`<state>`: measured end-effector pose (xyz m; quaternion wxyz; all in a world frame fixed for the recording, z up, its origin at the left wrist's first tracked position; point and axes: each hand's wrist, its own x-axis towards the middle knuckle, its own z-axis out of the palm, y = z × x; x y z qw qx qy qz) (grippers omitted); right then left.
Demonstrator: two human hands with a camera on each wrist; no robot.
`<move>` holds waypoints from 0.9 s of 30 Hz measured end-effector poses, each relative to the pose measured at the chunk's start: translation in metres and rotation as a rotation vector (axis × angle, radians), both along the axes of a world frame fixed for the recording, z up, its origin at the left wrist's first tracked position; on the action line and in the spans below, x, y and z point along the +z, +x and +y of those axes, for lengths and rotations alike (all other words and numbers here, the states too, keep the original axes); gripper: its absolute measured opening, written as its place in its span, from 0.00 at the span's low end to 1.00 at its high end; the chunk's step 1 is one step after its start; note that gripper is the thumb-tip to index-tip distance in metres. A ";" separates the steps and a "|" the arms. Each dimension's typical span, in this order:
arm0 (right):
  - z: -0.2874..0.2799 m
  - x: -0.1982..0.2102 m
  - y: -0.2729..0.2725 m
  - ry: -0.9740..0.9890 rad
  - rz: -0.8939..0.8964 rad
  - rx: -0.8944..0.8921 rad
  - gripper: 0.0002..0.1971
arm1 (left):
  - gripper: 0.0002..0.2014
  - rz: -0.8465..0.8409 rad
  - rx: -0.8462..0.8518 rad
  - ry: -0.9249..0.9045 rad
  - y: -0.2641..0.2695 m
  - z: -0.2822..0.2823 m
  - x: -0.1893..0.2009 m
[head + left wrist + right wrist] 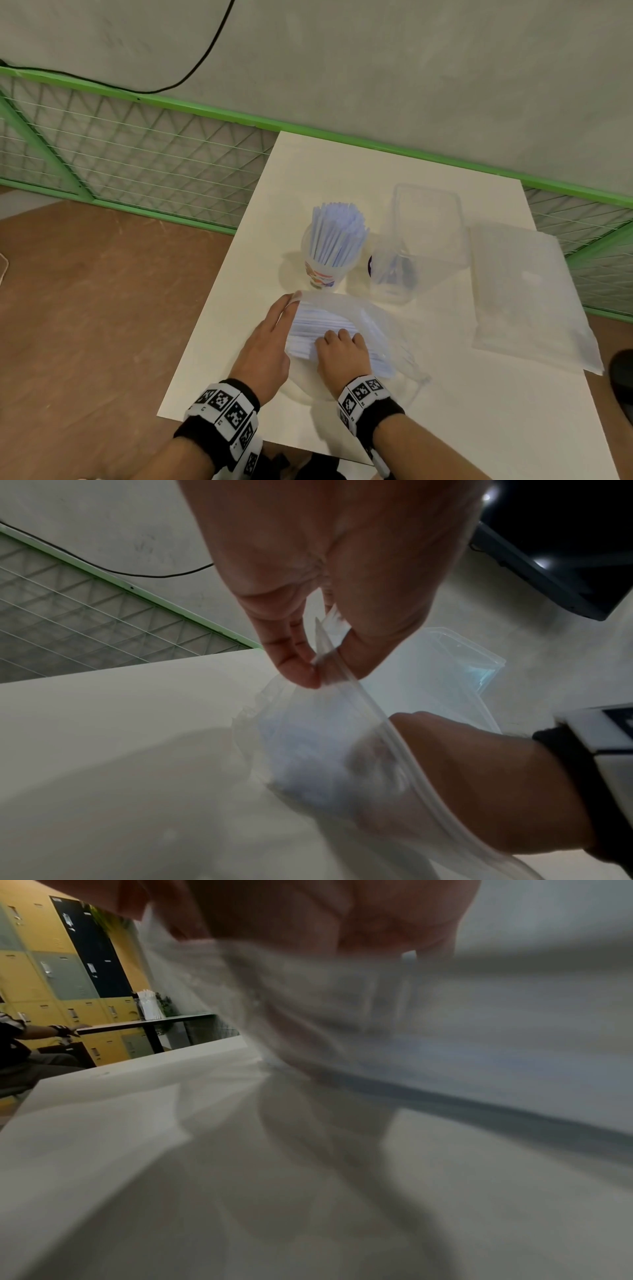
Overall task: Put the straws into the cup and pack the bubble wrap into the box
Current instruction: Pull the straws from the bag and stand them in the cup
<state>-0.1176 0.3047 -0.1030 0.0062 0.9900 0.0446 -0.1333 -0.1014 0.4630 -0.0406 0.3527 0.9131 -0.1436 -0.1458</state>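
Straw step in hand; left hand (329,588) pinches bag (363,318) mouth; right hand (342,353) inside, curled round straws (318,329); cup (323,263) just beyond, part-filled; next: lift bundle clear, stand in cup.

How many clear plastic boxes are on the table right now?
2: the larger clear box stands at the back, and a smaller clear box sits against its near side, right of the cup.

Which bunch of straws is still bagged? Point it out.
The bunch under both hands, in the clear zip bag lying flat at the table's near edge. The other straws stand upright in the cup.
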 end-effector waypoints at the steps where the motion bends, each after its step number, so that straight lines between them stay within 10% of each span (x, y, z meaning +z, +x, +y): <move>1: 0.000 0.000 0.000 -0.007 -0.006 0.002 0.17 | 0.50 -0.001 0.000 -0.003 0.000 0.000 0.000; 27: -0.018 0.010 0.000 0.058 0.116 0.002 0.17 | 0.49 -0.019 -0.018 0.005 0.003 -0.002 0.001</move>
